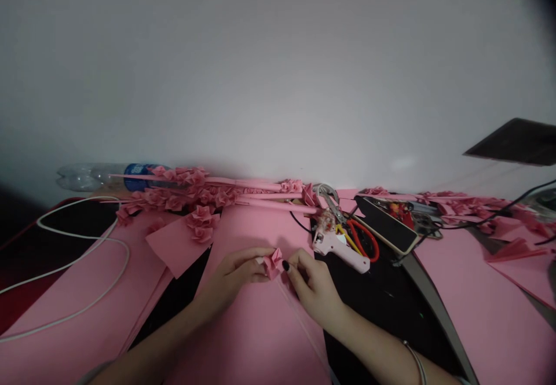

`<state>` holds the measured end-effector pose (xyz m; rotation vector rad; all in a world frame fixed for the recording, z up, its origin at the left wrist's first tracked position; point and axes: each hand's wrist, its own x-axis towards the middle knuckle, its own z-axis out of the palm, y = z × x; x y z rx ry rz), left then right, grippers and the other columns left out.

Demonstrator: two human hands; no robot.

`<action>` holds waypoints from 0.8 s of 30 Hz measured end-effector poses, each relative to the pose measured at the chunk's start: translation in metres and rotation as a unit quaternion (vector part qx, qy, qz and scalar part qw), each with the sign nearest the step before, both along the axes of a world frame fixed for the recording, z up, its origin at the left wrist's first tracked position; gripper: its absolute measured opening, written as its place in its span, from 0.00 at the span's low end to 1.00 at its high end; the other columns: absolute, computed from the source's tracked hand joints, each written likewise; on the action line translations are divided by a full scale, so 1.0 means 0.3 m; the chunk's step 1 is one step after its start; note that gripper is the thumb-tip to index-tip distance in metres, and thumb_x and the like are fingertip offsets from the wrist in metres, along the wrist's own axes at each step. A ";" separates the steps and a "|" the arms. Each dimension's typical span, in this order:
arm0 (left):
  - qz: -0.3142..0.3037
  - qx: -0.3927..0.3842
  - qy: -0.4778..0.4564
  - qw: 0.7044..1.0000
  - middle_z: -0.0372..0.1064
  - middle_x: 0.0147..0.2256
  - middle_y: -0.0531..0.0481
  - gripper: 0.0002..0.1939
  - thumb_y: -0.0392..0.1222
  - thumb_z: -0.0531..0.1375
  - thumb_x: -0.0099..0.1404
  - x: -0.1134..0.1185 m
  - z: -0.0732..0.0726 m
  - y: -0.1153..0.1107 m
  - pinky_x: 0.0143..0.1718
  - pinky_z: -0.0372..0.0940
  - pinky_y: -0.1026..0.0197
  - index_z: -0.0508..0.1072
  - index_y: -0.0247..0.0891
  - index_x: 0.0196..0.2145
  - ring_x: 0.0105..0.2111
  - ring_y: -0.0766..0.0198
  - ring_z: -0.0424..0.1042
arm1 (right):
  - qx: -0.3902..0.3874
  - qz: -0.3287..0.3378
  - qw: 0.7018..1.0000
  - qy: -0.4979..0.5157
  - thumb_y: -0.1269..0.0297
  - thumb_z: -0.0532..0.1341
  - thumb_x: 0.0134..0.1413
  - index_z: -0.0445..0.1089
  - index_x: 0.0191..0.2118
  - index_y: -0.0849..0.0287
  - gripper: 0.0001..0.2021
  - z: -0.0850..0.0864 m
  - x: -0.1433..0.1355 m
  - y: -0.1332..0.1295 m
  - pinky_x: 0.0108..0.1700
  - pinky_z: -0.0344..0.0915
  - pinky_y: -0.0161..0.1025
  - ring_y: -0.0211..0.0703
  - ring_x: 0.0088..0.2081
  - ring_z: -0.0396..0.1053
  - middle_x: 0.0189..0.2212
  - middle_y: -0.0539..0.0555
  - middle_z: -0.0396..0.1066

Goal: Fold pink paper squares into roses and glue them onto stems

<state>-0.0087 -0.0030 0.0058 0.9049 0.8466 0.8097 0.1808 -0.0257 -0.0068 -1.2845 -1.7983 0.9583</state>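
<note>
Between my two hands is a small folded pink paper flower [273,264], its pointed petals facing up. My left hand [237,272] is closed on the flower's left side, pinching it between thumb and fingers. At the flower's right edge, my right hand [315,283] is closed too, with its dark-nailed thumb against the index finger on a petal. Exactly how much of the petal lies between those fingertips is hidden. Both hands are just above a long pink paper sheet [256,327].
Behind the hands lie a pale glue gun [341,249], red-handled scissors [365,240] and a phone [386,226]. Finished paper flowers [202,223] are heaped near the wall. A plastic bottle [95,178] lies back left. A white cable [87,235] loops across the left side.
</note>
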 end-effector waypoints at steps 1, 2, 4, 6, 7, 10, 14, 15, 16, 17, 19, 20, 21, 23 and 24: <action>0.003 -0.010 0.002 1.000 0.77 0.37 0.47 0.17 0.49 0.66 0.55 -0.002 -0.001 0.000 0.47 0.68 0.54 0.79 0.39 0.40 0.42 0.55 0.73 | -0.004 -0.002 1.000 0.004 0.72 0.52 0.59 0.58 0.29 0.56 0.08 0.000 0.000 0.001 0.23 0.53 0.31 0.34 0.19 0.57 0.19 0.44 0.59; 0.003 -0.015 0.005 1.000 0.78 0.38 0.46 0.17 0.49 0.66 0.55 -0.003 -0.003 0.000 0.47 0.67 0.54 0.80 0.40 0.41 0.43 0.54 0.73 | -0.007 -0.005 1.000 0.009 0.72 0.53 0.59 0.59 0.28 0.56 0.08 0.001 0.000 0.002 0.23 0.53 0.31 0.34 0.19 0.57 0.18 0.44 0.59; -0.002 -0.020 0.003 1.000 0.78 0.38 0.46 0.18 0.49 0.66 0.55 -0.006 -0.005 0.002 0.47 0.67 0.52 0.79 0.40 0.42 0.44 0.53 0.73 | -0.012 -0.011 1.000 0.021 0.71 0.53 0.59 0.58 0.28 0.56 0.08 0.001 -0.001 0.004 0.22 0.53 0.31 0.34 0.19 0.57 0.18 0.44 0.59; -0.009 -0.011 0.000 1.000 0.78 0.39 0.45 0.18 0.48 0.66 0.56 -0.007 -0.001 0.004 0.48 0.67 0.51 0.79 0.40 0.43 0.45 0.51 0.73 | -0.016 -0.014 0.999 0.031 0.71 0.53 0.59 0.58 0.28 0.56 0.08 0.000 -0.001 0.005 0.22 0.53 0.31 0.34 0.18 0.57 0.18 0.44 0.59; -0.017 0.006 0.004 1.000 0.78 0.40 0.45 0.17 0.47 0.66 0.55 -0.007 0.001 0.006 0.48 0.67 0.51 0.79 0.40 0.42 0.45 0.51 0.73 | -0.018 -0.015 0.999 0.034 0.71 0.53 0.59 0.58 0.28 0.56 0.08 -0.001 -0.001 0.006 0.22 0.53 0.31 0.34 0.18 0.57 0.18 0.44 0.59; -0.034 0.060 0.029 0.997 0.77 0.40 0.45 0.15 0.44 0.68 0.53 -0.003 0.003 0.009 0.48 0.66 0.53 0.80 0.40 0.40 0.45 0.53 0.72 | -0.023 -0.017 0.999 0.034 0.70 0.53 0.59 0.58 0.28 0.56 0.08 0.000 -0.001 0.006 0.22 0.53 0.31 0.34 0.18 0.57 0.18 0.44 0.60; -0.036 0.058 0.025 0.997 0.77 0.38 0.46 0.18 0.45 0.69 0.53 0.002 -0.021 0.011 0.45 0.67 0.54 0.79 0.40 0.42 0.42 0.55 0.73 | -0.023 -0.018 0.999 0.027 0.70 0.53 0.59 0.58 0.28 0.56 0.08 0.005 -0.002 0.003 0.22 0.53 0.31 0.34 0.18 0.57 0.17 0.44 0.59; -0.038 0.054 0.021 0.998 0.77 0.38 0.46 0.18 0.45 0.68 0.53 0.002 -0.029 0.012 0.45 0.67 0.54 0.79 0.40 0.43 0.42 0.55 0.73 | -0.023 -0.016 0.999 0.025 0.70 0.53 0.59 0.58 0.28 0.56 0.08 0.006 -0.001 0.003 0.22 0.53 0.32 0.35 0.18 0.57 0.18 0.44 0.60; -0.039 0.051 0.020 0.998 0.77 0.37 0.46 0.19 0.46 0.68 0.53 0.002 -0.036 0.012 0.45 0.67 0.54 0.79 0.39 0.43 0.41 0.56 0.73 | -0.023 -0.015 0.999 0.023 0.70 0.53 0.59 0.58 0.28 0.56 0.08 0.006 -0.001 0.002 0.23 0.53 0.32 0.35 0.19 0.57 0.18 0.44 0.60; -0.040 0.048 0.022 0.998 0.77 0.36 0.46 0.19 0.46 0.68 0.53 0.001 -0.043 0.013 0.45 0.67 0.53 0.78 0.38 0.43 0.40 0.56 0.73 | -0.022 -0.013 0.999 0.021 0.70 0.53 0.59 0.59 0.29 0.56 0.08 0.006 -0.001 0.001 0.23 0.53 0.32 0.35 0.19 0.57 0.18 0.44 0.60; -0.037 0.037 0.023 0.998 0.77 0.36 0.46 0.20 0.46 0.69 0.52 0.000 -0.056 0.013 0.45 0.67 0.54 0.78 0.38 0.44 0.40 0.57 0.73 | -0.015 -0.009 1.000 0.016 0.70 0.53 0.59 0.59 0.29 0.57 0.08 0.005 -0.001 0.001 0.23 0.53 0.32 0.35 0.19 0.57 0.18 0.44 0.60; -0.034 0.029 0.021 0.999 0.77 0.37 0.47 0.21 0.46 0.69 0.52 0.000 -0.062 0.012 0.45 0.67 0.54 0.79 0.38 0.43 0.39 0.57 0.73 | -0.012 -0.007 1.000 0.014 0.71 0.53 0.59 0.59 0.28 0.57 0.08 0.004 0.000 0.001 0.23 0.53 0.32 0.34 0.19 0.57 0.18 0.44 0.60; -0.030 0.018 0.015 0.999 0.77 0.37 0.47 0.21 0.46 0.70 0.51 -0.001 -0.068 0.011 0.45 0.68 0.54 0.79 0.38 0.43 0.39 0.57 0.74 | -0.009 -0.004 1.000 0.011 0.71 0.53 0.59 0.59 0.28 0.57 0.08 0.003 0.000 0.000 0.23 0.53 0.32 0.34 0.19 0.57 0.18 0.44 0.60; -0.022 -0.007 0.006 1.000 0.77 0.38 0.48 0.21 0.46 0.70 0.49 -0.001 -0.076 0.009 0.43 0.69 0.55 0.79 0.40 0.42 0.39 0.58 0.74 | -0.006 0.002 1.000 0.005 0.71 0.53 0.59 0.59 0.29 0.57 0.08 0.002 0.001 0.000 0.23 0.53 0.32 0.34 0.19 0.57 0.19 0.45 0.61; -0.020 -0.014 0.005 1.000 0.77 0.38 0.48 0.20 0.46 0.70 0.49 -0.001 -0.078 0.008 0.42 0.69 0.56 0.79 0.41 0.42 0.38 0.58 0.74 | -0.004 0.005 1.000 0.003 0.71 0.53 0.59 0.59 0.29 0.57 0.07 0.002 0.001 0.000 0.23 0.53 0.32 0.34 0.20 0.57 0.19 0.45 0.62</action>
